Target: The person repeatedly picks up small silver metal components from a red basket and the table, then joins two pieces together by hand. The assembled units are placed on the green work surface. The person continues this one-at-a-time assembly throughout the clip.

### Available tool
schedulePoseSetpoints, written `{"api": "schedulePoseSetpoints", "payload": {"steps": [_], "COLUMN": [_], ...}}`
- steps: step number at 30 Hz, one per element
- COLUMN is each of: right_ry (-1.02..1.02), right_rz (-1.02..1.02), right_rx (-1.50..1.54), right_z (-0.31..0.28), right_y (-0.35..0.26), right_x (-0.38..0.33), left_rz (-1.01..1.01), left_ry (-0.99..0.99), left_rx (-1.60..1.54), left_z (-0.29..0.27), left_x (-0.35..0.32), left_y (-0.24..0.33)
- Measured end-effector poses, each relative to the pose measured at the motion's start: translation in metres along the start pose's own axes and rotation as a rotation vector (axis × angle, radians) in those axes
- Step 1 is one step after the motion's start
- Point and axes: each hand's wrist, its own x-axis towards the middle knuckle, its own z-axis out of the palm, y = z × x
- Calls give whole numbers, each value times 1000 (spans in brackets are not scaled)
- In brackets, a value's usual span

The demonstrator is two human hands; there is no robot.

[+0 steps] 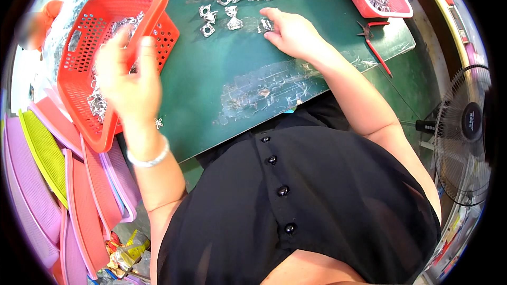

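here, in the head view, a red basket holds silver wire-like pieces, with a green table stretching to its right. over the basket is the person's left hand, thumb and fingers spread; it seems to grip nothing, though blur makes this uncertain. well right of the basket, the right hand has thumb and forefinger parted around a small silver piece on the table. farther right of the basket lie red-handled pliers.

A round black wire-caged fan at three o'clock; stacked purple, red and lime baskets, apparently plastic, at eight.
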Motion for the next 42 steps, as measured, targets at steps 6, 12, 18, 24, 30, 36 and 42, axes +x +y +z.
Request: {"api": "schedulePoseSetpoints", "payload": {"steps": [6, 12, 18, 24, 30, 36, 42], "right_ry": [44, 167, 213, 1, -100, -159, -170], "right_rz": [-102, -303, -345, -159, -74, 18, 35], "right_rx": [-37, 208, 381, 623, 1148, 1338, 1343], "right_z": [7, 1, 2, -2, 10, 8, 7], "right_y": [4, -14, -37, -43, -37, -38, -40], "right_x": [0, -14, -29, -39, -42, -45, -46], "left_rz": [-87, -577, -840, -962, -952, -925, -778], "left_ry": [-352, -666, -636, -568, -559, -544, -522], "left_rx": [-424, -807, -1171, -1294, -1266, -1245, -1177], "left_z": [33, 59, 67, 68, 66, 64, 59], "left_x": [-53, -74, -70, -70, -67, -70, -72], "left_y": [33, 40, 53, 50, 46, 45, 51]}}
